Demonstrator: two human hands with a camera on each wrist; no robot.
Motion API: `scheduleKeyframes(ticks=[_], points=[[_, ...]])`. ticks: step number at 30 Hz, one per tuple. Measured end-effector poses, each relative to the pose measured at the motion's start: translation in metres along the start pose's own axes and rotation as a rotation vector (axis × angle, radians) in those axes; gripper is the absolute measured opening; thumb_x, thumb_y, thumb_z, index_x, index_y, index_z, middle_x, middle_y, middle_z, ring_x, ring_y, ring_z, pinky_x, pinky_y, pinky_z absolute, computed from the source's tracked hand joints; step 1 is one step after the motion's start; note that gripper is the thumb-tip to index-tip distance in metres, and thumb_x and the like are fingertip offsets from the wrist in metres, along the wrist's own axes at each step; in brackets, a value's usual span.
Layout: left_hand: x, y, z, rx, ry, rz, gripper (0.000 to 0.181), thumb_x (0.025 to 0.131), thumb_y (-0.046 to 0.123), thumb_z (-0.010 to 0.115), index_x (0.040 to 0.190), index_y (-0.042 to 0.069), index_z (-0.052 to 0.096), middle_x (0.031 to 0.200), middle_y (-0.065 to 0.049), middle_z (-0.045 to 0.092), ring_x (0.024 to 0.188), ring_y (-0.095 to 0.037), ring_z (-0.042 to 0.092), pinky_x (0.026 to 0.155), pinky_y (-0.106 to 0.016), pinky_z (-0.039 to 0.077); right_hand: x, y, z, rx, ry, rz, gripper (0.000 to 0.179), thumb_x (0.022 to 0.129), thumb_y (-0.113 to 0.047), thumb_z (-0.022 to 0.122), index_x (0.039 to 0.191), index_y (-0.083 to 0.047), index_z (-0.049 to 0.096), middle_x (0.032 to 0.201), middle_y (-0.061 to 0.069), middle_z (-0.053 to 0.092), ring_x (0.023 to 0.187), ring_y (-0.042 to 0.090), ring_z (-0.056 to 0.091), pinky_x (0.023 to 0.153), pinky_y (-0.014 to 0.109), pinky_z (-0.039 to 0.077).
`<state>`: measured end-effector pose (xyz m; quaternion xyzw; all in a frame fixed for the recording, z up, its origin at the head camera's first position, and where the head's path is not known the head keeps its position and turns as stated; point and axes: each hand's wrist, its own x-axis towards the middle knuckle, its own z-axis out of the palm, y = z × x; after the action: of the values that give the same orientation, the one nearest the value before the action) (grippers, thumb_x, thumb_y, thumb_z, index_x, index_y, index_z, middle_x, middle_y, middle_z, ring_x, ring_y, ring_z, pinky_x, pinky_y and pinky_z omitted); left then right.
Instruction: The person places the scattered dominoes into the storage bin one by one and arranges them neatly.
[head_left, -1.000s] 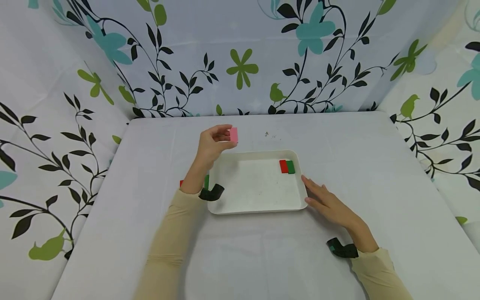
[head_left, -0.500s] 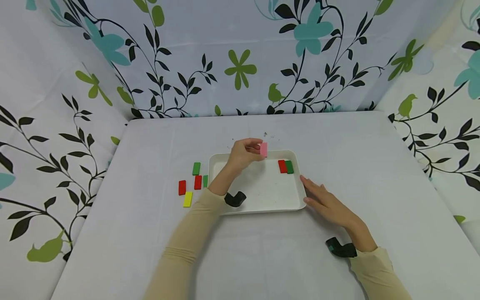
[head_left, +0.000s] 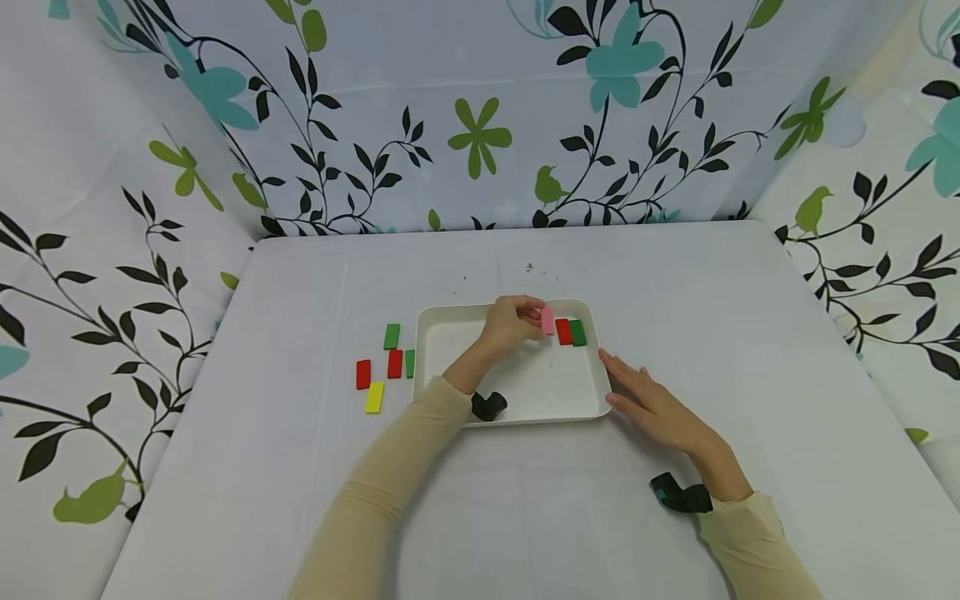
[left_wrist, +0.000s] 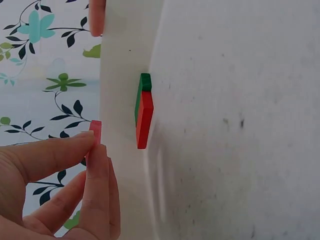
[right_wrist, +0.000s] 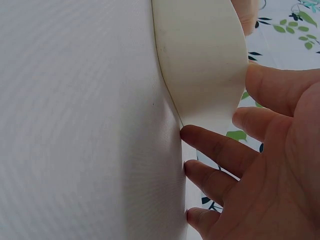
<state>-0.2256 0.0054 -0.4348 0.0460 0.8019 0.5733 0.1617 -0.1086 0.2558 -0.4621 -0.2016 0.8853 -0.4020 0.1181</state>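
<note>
Between the thumb and fingers of my left hand is a small pink rectangular block, pinched at its edges over the back right part of a white tray. Just right of it, a red block and a green block lie side by side on the tray floor. In the left wrist view the pink block is seen edge-on, apart from the red block. My right hand has its fingers spread, with fingertips at the tray's right wall; the right wrist view shows them along the outer wall.
Left of the tray lie loose blocks on the white table: a green block, two red ones including a red block, a yellow block, and another green block beside the tray wall. A patterned curtain surrounds the table.
My left hand has carried the pink block rightward and toward me, from behind the tray's left part to beside the red block. My right hand has stayed at the tray's right wall.
</note>
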Motion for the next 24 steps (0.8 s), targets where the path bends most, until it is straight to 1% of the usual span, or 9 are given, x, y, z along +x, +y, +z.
scheduleKeyframes(ticks=[2,8,12,16,20,24], points=[[0.001,-0.002,0.003,0.017,0.006,-0.004,0.043,0.078,-0.005,0.075,0.12,0.003,0.068,0.102,-0.013,0.067,0.089,-0.019,0.059,0.072,-0.022,0.054,0.0,0.0,0.0,-0.003,-0.001,0.003,0.065,0.102,-0.025,0.051,0.157,-0.013,0.02,0.162,0.014,0.02,0.149,0.042,0.015,0.116,0.066,0.003],[0.003,-0.006,0.009,0.02,0.028,-0.035,0.044,0.077,-0.006,0.076,0.119,0.003,0.068,0.099,-0.012,0.065,0.084,-0.018,0.057,0.063,-0.02,0.051,0.001,0.0,0.001,-0.007,-0.002,0.013,0.065,0.102,-0.026,0.051,0.157,-0.014,0.019,0.162,0.014,0.019,0.149,0.041,0.015,0.116,0.065,0.003],[0.005,-0.008,0.012,0.03,0.039,-0.043,0.043,0.076,-0.006,0.076,0.118,0.003,0.069,0.097,-0.011,0.064,0.081,-0.017,0.056,0.059,-0.019,0.05,0.0,0.0,0.001,-0.007,-0.002,0.015,0.065,0.102,-0.027,0.051,0.157,-0.013,0.019,0.162,0.015,0.019,0.149,0.042,0.014,0.116,0.065,0.002],[0.006,-0.009,0.014,0.058,0.043,-0.041,0.042,0.076,-0.005,0.076,0.117,0.003,0.07,0.096,-0.012,0.066,0.079,-0.016,0.056,0.058,-0.018,0.048,0.0,0.0,0.001,0.006,-0.003,0.016,0.066,0.102,-0.027,0.051,0.157,-0.014,0.018,0.162,0.014,0.019,0.149,0.041,0.014,0.116,0.065,0.001],[0.007,-0.011,0.016,0.089,0.045,-0.021,0.042,0.076,-0.006,0.075,0.117,0.003,0.07,0.096,-0.013,0.066,0.078,-0.016,0.056,0.059,-0.018,0.048,-0.001,-0.001,0.001,0.016,-0.004,0.018,0.066,0.102,-0.029,0.051,0.157,-0.016,0.018,0.162,0.011,0.019,0.15,0.039,0.015,0.117,0.063,0.001],[0.008,-0.012,0.018,0.094,0.04,-0.003,0.042,0.075,-0.007,0.075,0.116,0.001,0.069,0.095,-0.013,0.067,0.077,-0.015,0.056,0.06,-0.018,0.048,0.0,-0.001,0.0,0.013,-0.003,0.016,0.066,0.102,-0.029,0.051,0.157,-0.016,0.018,0.162,0.011,0.02,0.15,0.039,0.015,0.117,0.063,0.002]])
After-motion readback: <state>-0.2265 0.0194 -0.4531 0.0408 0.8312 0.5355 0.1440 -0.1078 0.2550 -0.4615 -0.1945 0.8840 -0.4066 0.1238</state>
